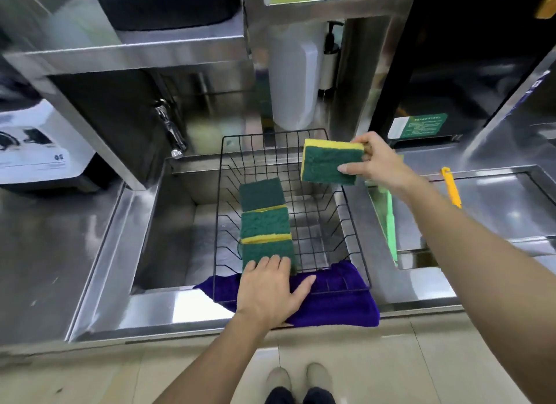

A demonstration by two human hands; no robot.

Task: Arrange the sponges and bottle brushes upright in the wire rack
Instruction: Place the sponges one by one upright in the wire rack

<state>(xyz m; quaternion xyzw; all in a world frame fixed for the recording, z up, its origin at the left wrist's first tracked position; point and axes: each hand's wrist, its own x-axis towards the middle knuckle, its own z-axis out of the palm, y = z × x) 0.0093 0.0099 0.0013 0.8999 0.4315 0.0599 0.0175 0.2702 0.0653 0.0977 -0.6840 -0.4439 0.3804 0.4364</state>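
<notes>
A black wire rack (355, 232) sits over a steel sink. Three green-and-yellow sponges stand upright in a row along its left side: the far sponge (261, 193), the middle sponge (264, 224) and the near sponge (266, 251). My left hand (269, 289) rests on the rack's front edge, its fingertips against the near sponge. My right hand (380, 162) holds a fourth green-and-yellow sponge (329, 162) in the air above the rack's far right corner, green side toward me. No bottle brush is clearly recognisable.
A purple cloth (340, 301) lies under the rack's front edge. A tap (170, 126) juts out at the sink's back left. A green object (388, 223) and a yellow plastic tool (451, 190) lie right of the rack. A white pump bottle (329, 60) stands behind.
</notes>
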